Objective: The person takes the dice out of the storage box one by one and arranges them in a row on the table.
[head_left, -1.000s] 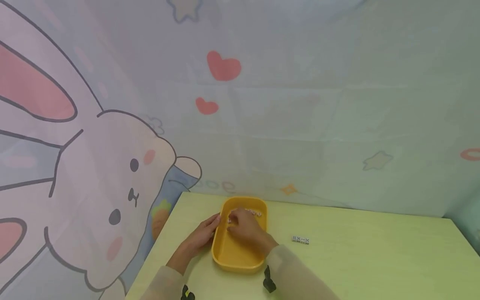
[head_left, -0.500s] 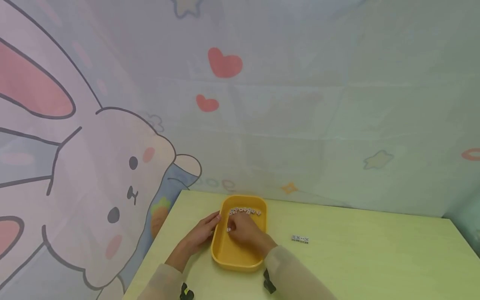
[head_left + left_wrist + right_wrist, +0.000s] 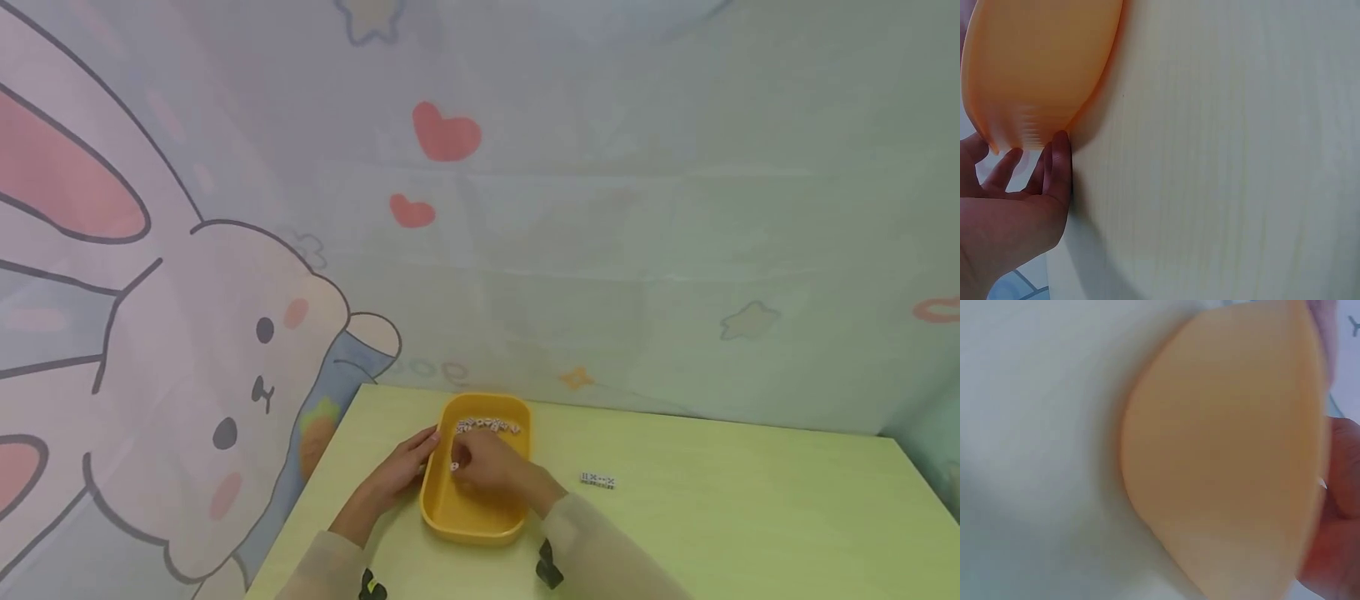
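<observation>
A yellow tray (image 3: 472,518) stands on the table. My left hand (image 3: 403,468) holds its left side, thumb at the rim and fingers against the outer wall in the left wrist view. My right hand (image 3: 491,463) is inside the tray, pinching a small white die (image 3: 454,467) between thumb and fingers. Several more white dice (image 3: 482,423) lie at the tray's far end, partly hidden behind the right hand. In the right wrist view the tray wall (image 3: 1222,437) covers most of that hand.
To the right of the tray, a short row of white dice (image 3: 597,480) sits on the pale yellow-green table (image 3: 720,517). Behind the table hangs a cloth backdrop (image 3: 600,233) with a printed rabbit and hearts. Dark straps (image 3: 549,567) hang near the sleeves.
My right hand has drawn a die from the far dice toward the tray's near end, uncovering more of the group. The left hand stays at the tray's side.
</observation>
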A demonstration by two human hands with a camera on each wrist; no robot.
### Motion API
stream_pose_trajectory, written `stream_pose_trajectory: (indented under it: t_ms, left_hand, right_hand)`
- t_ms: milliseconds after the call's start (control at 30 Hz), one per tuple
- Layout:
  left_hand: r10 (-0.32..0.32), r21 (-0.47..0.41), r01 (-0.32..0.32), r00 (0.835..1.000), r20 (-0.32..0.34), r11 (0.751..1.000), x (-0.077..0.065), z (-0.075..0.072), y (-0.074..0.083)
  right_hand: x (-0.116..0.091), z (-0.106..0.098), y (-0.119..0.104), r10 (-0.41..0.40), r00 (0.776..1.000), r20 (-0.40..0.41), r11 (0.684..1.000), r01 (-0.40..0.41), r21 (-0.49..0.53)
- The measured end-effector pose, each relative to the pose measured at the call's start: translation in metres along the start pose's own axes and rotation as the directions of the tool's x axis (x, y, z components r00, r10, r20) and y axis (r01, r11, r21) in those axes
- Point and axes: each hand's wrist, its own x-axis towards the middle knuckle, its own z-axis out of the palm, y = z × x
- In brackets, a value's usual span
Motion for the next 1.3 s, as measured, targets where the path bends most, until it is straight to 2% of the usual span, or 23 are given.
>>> stream_pose_trajectory:
  t_ms: [200, 400, 700, 800, 1033, 1300]
  left_hand:
    - [-0.029, -0.046, 0.028, 0.999, -0.015, 0.999, -0.008, -0.009, -0.003]
    - [-0.023, -0.036, 0.022, 0.999, -0.033, 0.999, -0.006, -0.011, -0.004]
    - [-0.054, -0.055, 0.051, 0.997, -0.050, 0.997, -0.002, -0.008, -0.004]
    - [-0.047, -0.038, 0.045, 0.997, -0.058, 0.998, 0.000, -0.008, -0.003]
    - [-0.030, -0.050, 0.027, 0.998, -0.051, 0.998, 0.001, -0.010, 0.001]
    - [-0.035, -0.041, 0.032, 0.997, -0.063, 0.999, 0.002, -0.007, 0.001]
  right_hand:
    - [-0.013, -0.028, -0.009, -0.117, 0.993, -0.013, 0.993, 0.117, 0.001]
    - [-0.035, -0.059, -0.002, -0.137, 0.989, -0.048, 0.988, 0.140, 0.067]
    - [-0.079, -0.099, 0.027, -0.107, 0.990, -0.094, 0.987, 0.117, 0.108]
    - [-0.092, -0.110, 0.037, -0.094, 0.989, -0.114, 0.986, 0.109, 0.125]
    - [-0.116, -0.122, 0.057, -0.040, 0.991, -0.130, 0.977, 0.065, 0.201]
    - [-0.138, -0.127, 0.080, 0.044, 0.983, -0.177, 0.981, -0.009, 0.194]
